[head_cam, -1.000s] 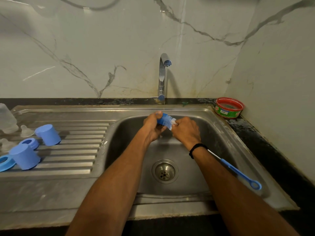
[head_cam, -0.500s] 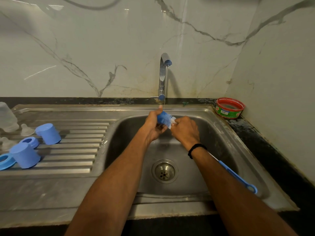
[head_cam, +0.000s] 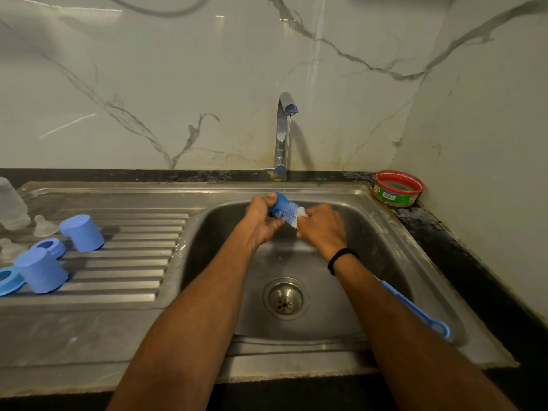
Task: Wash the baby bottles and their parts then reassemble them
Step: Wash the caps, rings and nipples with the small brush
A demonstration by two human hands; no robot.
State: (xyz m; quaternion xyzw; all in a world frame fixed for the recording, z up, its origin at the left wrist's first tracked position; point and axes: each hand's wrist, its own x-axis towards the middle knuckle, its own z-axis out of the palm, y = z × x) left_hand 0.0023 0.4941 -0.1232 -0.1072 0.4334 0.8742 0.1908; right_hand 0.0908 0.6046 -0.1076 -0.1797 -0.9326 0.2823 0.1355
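Note:
Over the sink, under the thin stream from the faucet, my left hand grips a small blue bottle part. My right hand grips the bottle brush just behind its white and blue bristles, which are pushed against the part. The brush's blue handle runs back under my right forearm. On the draining board to the left lie two blue caps, two blue rings, clear teats and a clear bottle.
The steel sink basin has a drain strainer in its middle. A red and green soap tub stands on the dark counter at the back right corner. Marble walls close off the back and right.
The brush has shifted a little against the blue part and more bristles show. Both hands stay under the faucet. Nothing on the draining board has moved.

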